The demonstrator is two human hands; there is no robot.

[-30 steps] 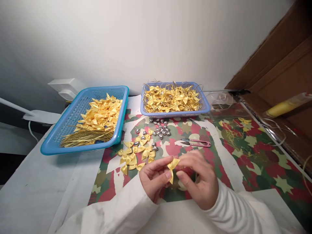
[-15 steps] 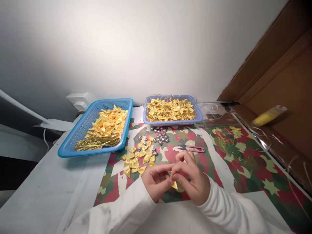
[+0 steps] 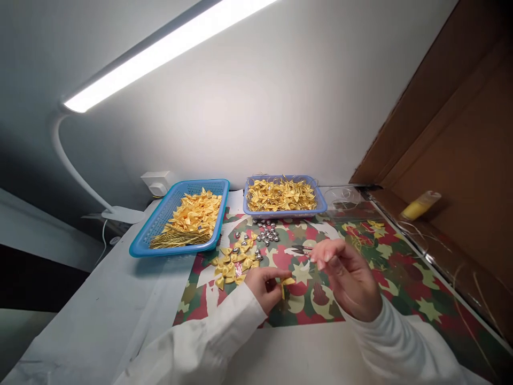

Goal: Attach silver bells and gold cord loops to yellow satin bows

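My left hand (image 3: pixel 264 289) pinches a small yellow ribbon bow (image 3: pixel 287 282) between thumb and forefinger, low over the patterned mat. Off to its right, my right hand (image 3: pixel 350 275) is raised, its thumb and fingertips drawn together; whatever lies between them is too small to make out. Behind those fingertips show the dark blades of thread snips (image 3: pixel 301 249), their handle covered by the hand. Loose yellow bows (image 3: pixel 232 267) lie in a cluster beyond my left hand. Several silver jingle bells (image 3: pixel 268 233) are scattered past them.
A blue basket (image 3: pixel 138 243) at the left holds bows and gold wire ties (image 3: pixel 182 238). Behind the bells, a purple-blue basket (image 3: pixel 285 214) is filled with bows on gold ties. Thread scraps (image 3: pixel 363 238) lie right. A lit lamp (image 3: pixel 168 56) hangs above; a cardboard wall (image 3: pixel 452 123) stands right.
My hands, together over the bow before, have separated. The right moved right and up, while the left kept the bow. The view tilted upward, bringing the lamp in.
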